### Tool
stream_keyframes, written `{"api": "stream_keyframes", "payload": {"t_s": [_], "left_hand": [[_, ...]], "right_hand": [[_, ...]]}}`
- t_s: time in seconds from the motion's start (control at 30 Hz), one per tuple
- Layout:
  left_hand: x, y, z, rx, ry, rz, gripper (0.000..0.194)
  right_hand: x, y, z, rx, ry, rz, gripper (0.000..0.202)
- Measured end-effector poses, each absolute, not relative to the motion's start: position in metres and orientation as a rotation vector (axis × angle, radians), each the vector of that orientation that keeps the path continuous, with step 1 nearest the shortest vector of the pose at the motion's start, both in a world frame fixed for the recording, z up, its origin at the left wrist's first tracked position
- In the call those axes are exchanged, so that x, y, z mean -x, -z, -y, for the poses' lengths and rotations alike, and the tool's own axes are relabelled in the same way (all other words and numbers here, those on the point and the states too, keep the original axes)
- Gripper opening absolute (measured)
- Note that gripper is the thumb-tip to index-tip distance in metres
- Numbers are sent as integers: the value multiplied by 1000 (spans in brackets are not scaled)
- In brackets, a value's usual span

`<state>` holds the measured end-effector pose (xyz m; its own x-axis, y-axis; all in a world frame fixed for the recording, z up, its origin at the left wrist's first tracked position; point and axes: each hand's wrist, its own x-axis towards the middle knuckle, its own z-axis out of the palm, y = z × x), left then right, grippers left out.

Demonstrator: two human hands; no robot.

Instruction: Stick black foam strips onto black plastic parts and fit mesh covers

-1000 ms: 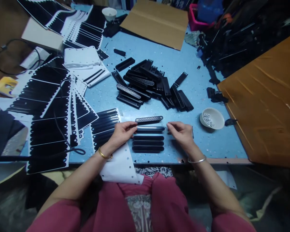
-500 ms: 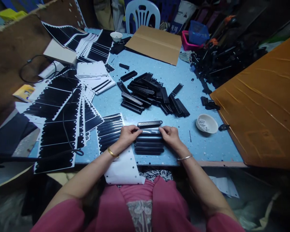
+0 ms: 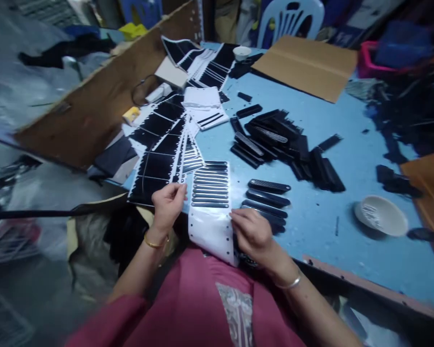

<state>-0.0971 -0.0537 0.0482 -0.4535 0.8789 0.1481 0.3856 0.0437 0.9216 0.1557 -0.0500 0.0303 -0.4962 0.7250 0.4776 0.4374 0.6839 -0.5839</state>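
Observation:
A white backing sheet [image 3: 210,226] with several dark strips [image 3: 210,185] on its upper part hangs over the table's front edge. Just left of it is my left hand [image 3: 169,202], its fingers pinched together; whether anything is between them is too small to tell. My right hand [image 3: 251,229] is at the sheet's right edge, thumb and fingers closed near it, their contents unclear. Beyond my right hand, several long black pieces lie in a column, the top one [image 3: 269,186] with a patterned face. A pile of similar black pieces [image 3: 282,137] lies farther back.
Other sheets of black strips [image 3: 155,166] overlap on the left, beside a brown board [image 3: 94,96]. On the right stands a white bowl [image 3: 381,216] of small shiny parts. Flat cardboard [image 3: 307,65] lies at the back of the blue table [image 3: 311,241].
The view has swung left. Both hands have left the black piece in the column; my left hand is now left of the strip sheet, my right hand at its right edge.

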Motion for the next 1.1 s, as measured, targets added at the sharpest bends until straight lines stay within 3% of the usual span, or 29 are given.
{"api": "stream_keyframes", "payload": {"t_s": [0.1,0.23,0.53,1.1], "left_hand": [[116,-19,97,-1091,-1305,-2026,34],[104,11,125,-721,-1233,-1746,35],[80,-3,132,-360,-1283,-1287,26],[63,-17,110,-652,-1261,-1181,29]], "right_hand": [[-106,-11,46,909,-524,2297,32],[-79,12,48,1042,-364,2519,34],[-108,9,86,933,-370,2365,25],[-103,8,48,805,-1136,1904,19]]}}
